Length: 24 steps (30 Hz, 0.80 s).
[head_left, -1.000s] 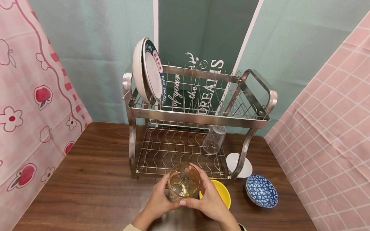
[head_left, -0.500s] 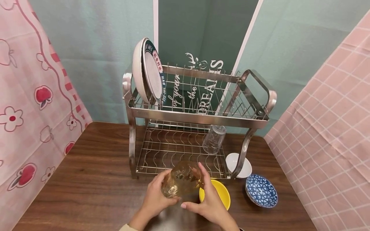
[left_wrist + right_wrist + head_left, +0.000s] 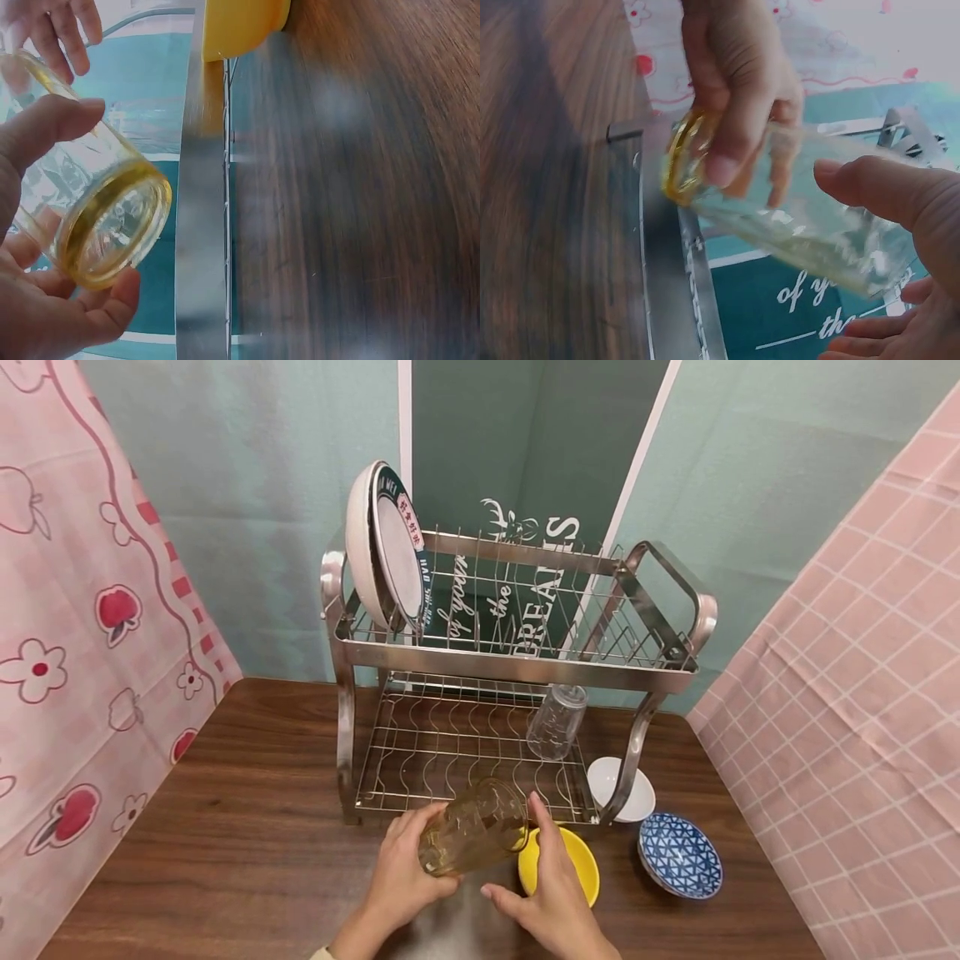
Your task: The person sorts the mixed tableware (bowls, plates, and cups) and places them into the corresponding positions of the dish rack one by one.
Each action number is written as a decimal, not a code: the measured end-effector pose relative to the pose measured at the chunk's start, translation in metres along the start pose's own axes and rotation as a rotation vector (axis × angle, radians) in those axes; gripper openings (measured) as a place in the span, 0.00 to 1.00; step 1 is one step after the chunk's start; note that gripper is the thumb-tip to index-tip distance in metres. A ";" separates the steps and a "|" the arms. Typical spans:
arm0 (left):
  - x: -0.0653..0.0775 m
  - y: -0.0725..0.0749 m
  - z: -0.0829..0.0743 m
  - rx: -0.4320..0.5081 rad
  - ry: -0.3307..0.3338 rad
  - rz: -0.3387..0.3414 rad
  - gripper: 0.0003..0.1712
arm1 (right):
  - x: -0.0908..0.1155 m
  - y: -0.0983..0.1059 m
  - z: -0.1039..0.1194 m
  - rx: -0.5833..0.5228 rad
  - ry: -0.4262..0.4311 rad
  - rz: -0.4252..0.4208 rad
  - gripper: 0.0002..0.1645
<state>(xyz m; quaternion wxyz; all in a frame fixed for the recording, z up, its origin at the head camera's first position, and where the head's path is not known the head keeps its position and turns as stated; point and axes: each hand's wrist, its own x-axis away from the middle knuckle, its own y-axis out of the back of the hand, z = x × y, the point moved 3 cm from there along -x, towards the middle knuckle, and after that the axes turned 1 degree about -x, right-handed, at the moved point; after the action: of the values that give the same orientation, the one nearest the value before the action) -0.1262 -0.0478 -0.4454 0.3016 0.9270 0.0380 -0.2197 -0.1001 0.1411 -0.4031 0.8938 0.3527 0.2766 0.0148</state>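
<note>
A yellowish clear glass (image 3: 476,827) is tilted on its side in front of the rack, its mouth to the right. My left hand (image 3: 405,864) grips it near the base, thumb on one side and fingers on the other, as the left wrist view shows with the glass's thick bottom (image 3: 116,225). My right hand (image 3: 551,889) is by the rim with thumb and fingers spread apart. In the right wrist view, the right thumb (image 3: 885,187) lies near the mouth end of the glass (image 3: 802,240).
A two-tier metal dish rack (image 3: 517,668) holds a bowl and plate (image 3: 397,556) upright above and a clear glass (image 3: 557,722) upside down below. A yellow bowl (image 3: 577,864), a white bowl (image 3: 637,797) and a blue-patterned bowl (image 3: 681,856) stand on the wooden table (image 3: 210,827).
The glass has turned from mouth toward the head camera to lying sideways, mouth to the right. My right hand has loosened from it and spread; the left keeps its grip.
</note>
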 end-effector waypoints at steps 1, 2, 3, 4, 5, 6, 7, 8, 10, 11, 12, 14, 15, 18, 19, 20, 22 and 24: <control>0.000 0.001 0.000 -0.015 0.011 0.006 0.49 | 0.000 0.001 0.001 0.004 0.012 0.001 0.71; 0.000 0.001 0.000 -0.030 0.023 0.015 0.49 | 0.000 0.002 0.003 0.010 0.029 0.002 0.70; 0.001 0.001 0.000 -0.043 0.033 0.024 0.49 | 0.000 0.003 0.005 0.019 0.057 0.001 0.69; 0.001 0.002 0.000 -0.056 0.041 0.032 0.49 | 0.000 0.005 0.007 0.034 0.086 -0.001 0.69; 0.001 0.002 0.000 -0.067 0.046 0.038 0.49 | 0.000 0.006 0.009 0.054 0.114 -0.003 0.68; 0.001 0.002 -0.001 -0.081 0.044 0.040 0.49 | -0.001 0.006 0.011 0.074 0.146 -0.006 0.67; 0.001 0.002 -0.001 -0.097 0.036 0.042 0.50 | -0.001 0.007 0.013 0.102 0.185 -0.014 0.66; 0.001 0.003 -0.002 -0.114 0.028 0.045 0.50 | -0.002 0.008 0.015 0.136 0.217 -0.019 0.65; 0.001 0.003 -0.003 -0.145 0.007 0.044 0.51 | -0.003 0.008 0.018 0.203 0.264 -0.026 0.65; 0.001 0.003 -0.004 -0.160 -0.004 0.043 0.51 | -0.004 0.008 0.019 0.234 0.286 -0.029 0.64; 0.001 0.003 -0.005 -0.175 -0.014 0.043 0.51 | -0.004 0.007 0.020 0.259 0.307 -0.029 0.64; 0.001 0.002 -0.006 -0.195 -0.027 0.048 0.52 | -0.006 0.006 0.021 0.305 0.332 -0.022 0.64; 0.001 0.002 -0.006 -0.201 -0.035 0.050 0.52 | -0.006 0.005 0.022 0.323 0.343 -0.013 0.64; 0.001 0.002 -0.008 -0.220 -0.057 0.056 0.51 | -0.007 0.003 0.023 0.372 0.374 0.008 0.62; 0.001 0.002 -0.009 -0.223 -0.064 0.060 0.50 | -0.007 0.002 0.023 0.388 0.383 0.015 0.61; 0.001 0.002 -0.009 -0.225 -0.070 0.064 0.50 | -0.007 0.001 0.023 0.404 0.391 0.023 0.60; 0.001 0.002 -0.010 -0.232 -0.080 0.070 0.49 | -0.007 -0.001 0.023 0.434 0.405 0.037 0.58; 0.002 0.003 -0.011 -0.240 -0.089 0.076 0.49 | -0.006 -0.003 0.023 0.465 0.418 0.060 0.57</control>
<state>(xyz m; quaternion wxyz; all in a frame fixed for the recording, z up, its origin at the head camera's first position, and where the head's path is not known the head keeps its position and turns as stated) -0.1200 -0.0435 -0.4365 0.4197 0.8745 0.0152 -0.2428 -0.0942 0.1230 -0.3880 0.7123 0.5449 0.4397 0.0496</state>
